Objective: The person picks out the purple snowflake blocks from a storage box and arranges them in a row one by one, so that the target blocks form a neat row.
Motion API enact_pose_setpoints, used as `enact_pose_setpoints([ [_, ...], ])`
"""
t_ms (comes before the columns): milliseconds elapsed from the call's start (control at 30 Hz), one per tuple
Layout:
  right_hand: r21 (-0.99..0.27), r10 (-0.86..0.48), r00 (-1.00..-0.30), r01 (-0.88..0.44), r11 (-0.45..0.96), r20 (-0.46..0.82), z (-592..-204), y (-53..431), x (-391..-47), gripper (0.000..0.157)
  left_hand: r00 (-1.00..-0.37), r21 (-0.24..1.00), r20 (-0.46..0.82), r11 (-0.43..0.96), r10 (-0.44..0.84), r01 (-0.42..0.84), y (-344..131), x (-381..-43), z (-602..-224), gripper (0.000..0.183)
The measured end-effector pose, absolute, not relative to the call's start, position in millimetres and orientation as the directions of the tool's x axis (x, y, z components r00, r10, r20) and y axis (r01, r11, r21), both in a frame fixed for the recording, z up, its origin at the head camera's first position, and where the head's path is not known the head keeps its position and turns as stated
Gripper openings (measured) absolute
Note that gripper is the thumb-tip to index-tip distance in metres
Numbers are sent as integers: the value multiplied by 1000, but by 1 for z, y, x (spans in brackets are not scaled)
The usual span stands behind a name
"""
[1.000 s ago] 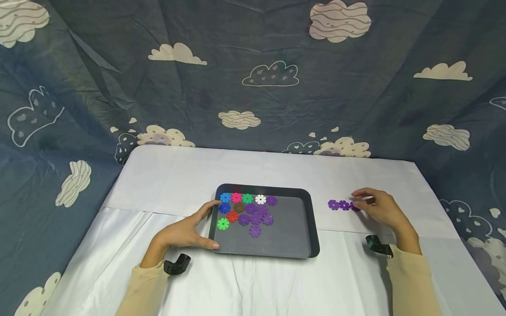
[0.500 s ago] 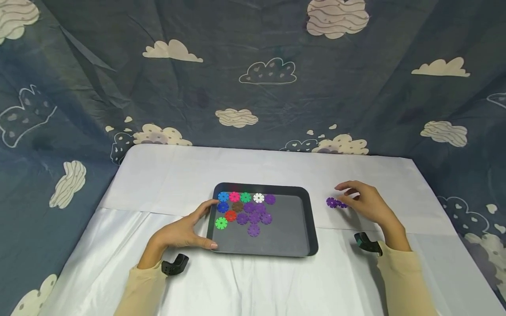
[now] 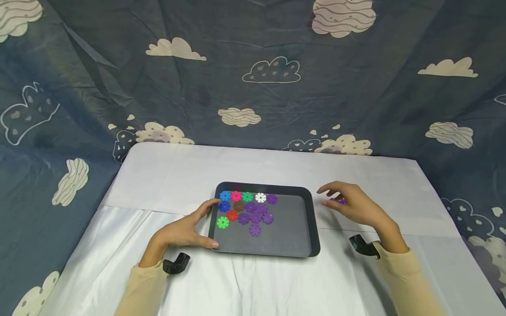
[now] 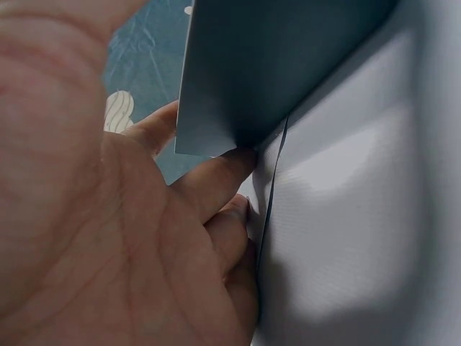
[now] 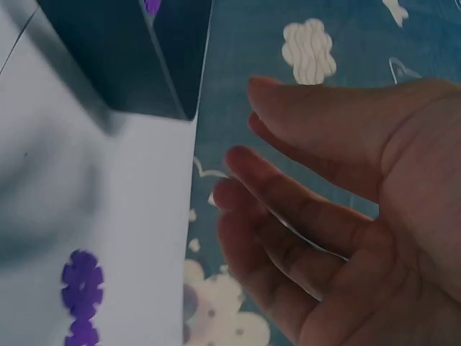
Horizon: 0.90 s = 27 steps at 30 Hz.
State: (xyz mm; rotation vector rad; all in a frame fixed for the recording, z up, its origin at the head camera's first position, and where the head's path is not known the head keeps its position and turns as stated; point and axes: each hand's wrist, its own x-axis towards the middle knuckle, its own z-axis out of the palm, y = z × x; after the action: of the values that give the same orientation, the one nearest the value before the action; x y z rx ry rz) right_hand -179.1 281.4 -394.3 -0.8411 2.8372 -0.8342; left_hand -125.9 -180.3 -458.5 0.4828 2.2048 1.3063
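A dark grey tray (image 3: 290,230) lies on the white-covered table. Flower-shaped notched plastic discs in blue, pink, green, white, brown, red and purple (image 3: 255,230) fill its left half. My left hand (image 3: 179,231) rests along the tray's left side, with thumb and forefinger spread apart on the rim; in the left wrist view its fingers touch the outer wall. Right of the tray, my right hand (image 3: 355,205) hovers with loosely bent fingers and nothing between them. Purple discs (image 5: 83,288) lie on the table near it, mostly hidden behind the hand in the head view.
White cloth (image 3: 178,171) covers the table, with a fold line across it. Behind and at both sides hangs a dark blue curtain (image 3: 205,96) with cloud prints. Each wrist wears a black camera (image 3: 176,263).
My right hand has moved left from the right end of the purple disc row toward the tray, now covering most of that row. My left hand stays on the tray.
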Motion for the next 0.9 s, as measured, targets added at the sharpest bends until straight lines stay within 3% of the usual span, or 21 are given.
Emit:
enact_pose_setpoints([
  [233,-506,-616,-785,-558,658,64,-381,261,-181,28,-799,878,-270,479,538,26,-179,-126,-457,115],
  [633,-512,-716,-674,-557,653,-179,-382,230,-186,26,-795,878,-269,477,544,30,-180,-124,-461,115],
  [900,-529,-779,-573,-593,608,-254,-385,208,-194,24,-800,881,-263,473,540,29,-179,-126,-460,116],
])
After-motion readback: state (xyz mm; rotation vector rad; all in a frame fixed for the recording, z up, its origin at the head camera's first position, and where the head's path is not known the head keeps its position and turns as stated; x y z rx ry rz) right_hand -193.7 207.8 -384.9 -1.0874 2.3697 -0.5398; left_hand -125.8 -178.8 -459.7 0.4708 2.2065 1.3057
